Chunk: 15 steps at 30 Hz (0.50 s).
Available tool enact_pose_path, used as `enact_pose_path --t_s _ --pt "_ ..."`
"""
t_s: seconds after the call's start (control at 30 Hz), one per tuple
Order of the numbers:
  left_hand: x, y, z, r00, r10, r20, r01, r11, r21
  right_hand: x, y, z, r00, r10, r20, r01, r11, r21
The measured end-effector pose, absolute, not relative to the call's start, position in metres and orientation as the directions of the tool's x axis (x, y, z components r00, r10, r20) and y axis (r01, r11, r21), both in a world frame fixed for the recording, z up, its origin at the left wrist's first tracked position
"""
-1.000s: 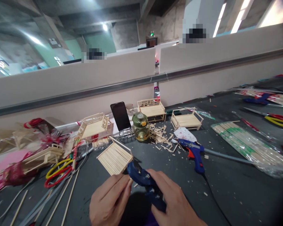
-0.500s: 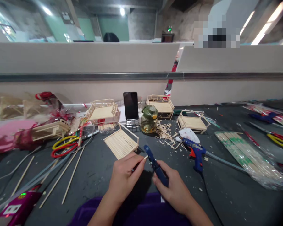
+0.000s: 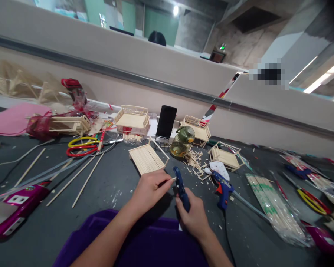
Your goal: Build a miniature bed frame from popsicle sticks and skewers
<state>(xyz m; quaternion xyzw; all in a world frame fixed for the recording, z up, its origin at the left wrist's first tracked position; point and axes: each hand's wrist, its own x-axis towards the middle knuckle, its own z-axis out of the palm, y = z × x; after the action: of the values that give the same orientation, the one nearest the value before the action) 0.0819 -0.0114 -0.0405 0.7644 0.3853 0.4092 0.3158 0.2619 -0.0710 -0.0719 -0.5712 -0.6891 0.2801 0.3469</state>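
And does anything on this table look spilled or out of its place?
Yes: short stick pieces lie in a loose heap beside the green-topped bottle, some strewn toward the blue glue gun. They look spilled, while the long sticks on the right lie packed together in clear plastic wrapping.

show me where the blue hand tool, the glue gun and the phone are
Blue hand tool (image 3: 181,187): head view, middle of its body
Glue gun (image 3: 225,191): head view, upper grip
Phone (image 3: 166,121): head view, middle of its screen

Craft workshop: glue gun (image 3: 225,190), bagged sticks (image 3: 275,205)
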Motion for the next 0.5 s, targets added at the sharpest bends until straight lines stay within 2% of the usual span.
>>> enact_pose_path --t_s 0.1,0.2,0.3,0.33,0.4,0.43,0.5 --pt "0.081 -0.009 -0.04 0.343 0.862 0.374 0.319 -0.482 0.816 0.26 -0.07 -0.081 -0.057 0.99 0.126 0.528 0.137 -0.838" --pt "0.077 -0.006 -0.038 0.251 0.907 0.339 0.229 -0.396 0.889 0.262 -0.07 -0.083 0.043 0.999 0.029 0.271 0.016 -0.962" --pt "0.073 -0.003 -0.036 0.142 0.972 0.187 0.034 -0.194 0.981 0.275 -0.072 -0.071 0.203 0.976 0.076 0.037 0.07 -0.997" --pt "0.072 -0.003 -0.035 0.129 0.984 0.126 -0.044 -0.122 0.992 0.281 -0.074 -0.065 0.255 0.963 0.092 0.044 0.083 -0.996" --pt "0.071 -0.001 -0.035 0.132 0.991 0.03 -0.186 -0.005 0.983 0.294 -0.079 -0.052 0.309 0.948 0.069 0.207 0.003 -0.978" --pt "0.071 -0.001 -0.035 0.139 0.99 -0.005 -0.244 0.039 0.969 0.3 -0.082 -0.046 0.312 0.949 0.046 0.344 -0.068 -0.936" --pt "0.07 -0.001 -0.035 0.153 0.987 -0.055 -0.339 0.105 0.935 0.304 -0.088 -0.041 0.284 0.959 0.023 0.617 -0.165 -0.769"
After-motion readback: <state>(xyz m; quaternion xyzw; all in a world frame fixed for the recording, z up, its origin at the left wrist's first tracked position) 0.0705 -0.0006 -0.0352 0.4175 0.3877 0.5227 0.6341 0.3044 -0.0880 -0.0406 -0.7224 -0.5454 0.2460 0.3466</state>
